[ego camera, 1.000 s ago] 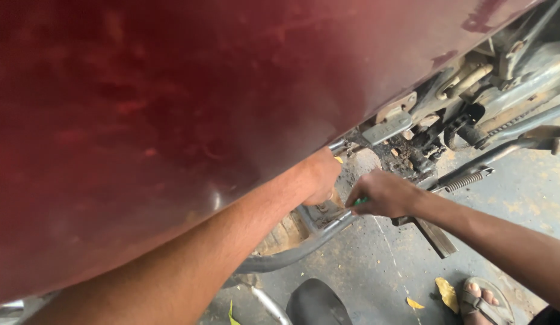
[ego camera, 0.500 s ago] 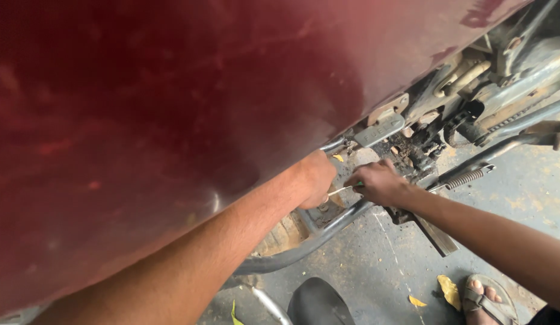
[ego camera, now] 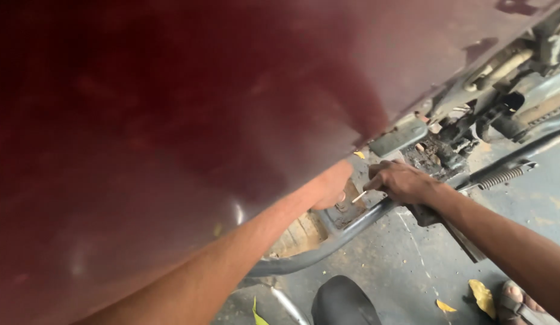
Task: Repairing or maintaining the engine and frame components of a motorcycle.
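Nearest the camera, the person's left forearm ran up from the bottom edge toward the middle of the view, and the right forearm came in from the lower right corner. A dark rounded shape [ego camera: 343,301] sat low between them (too blurred to name), with a sandalled foot [ego camera: 520,304] at the lower right and a few yellow leaves [ego camera: 483,297] lying on the grey concrete floor [ego camera: 406,265].

Farther out, the left hand [ego camera: 331,186] was curled under the edge of the big dark red body panel [ego camera: 172,120], its fingers bent against a small grimy metal bracket [ego camera: 346,207]; whether it gripped anything there could not be told. Just beside it, the right hand [ego camera: 400,180] was closed in a pinch, thumb and fingers around a thin pale stick-like tool [ego camera: 359,196] whose tip pointed down at the bracket between the two hands. The hands were near each other but not touching.

A curved grey tube [ego camera: 328,244] ran under both hands from lower left toward the right. Beyond the right hand lay greasy machinery [ego camera: 448,150], a coil spring [ego camera: 502,176] on a dark lever, and more metal parts at the upper right corner. The red panel filled most of the view above and to the left.
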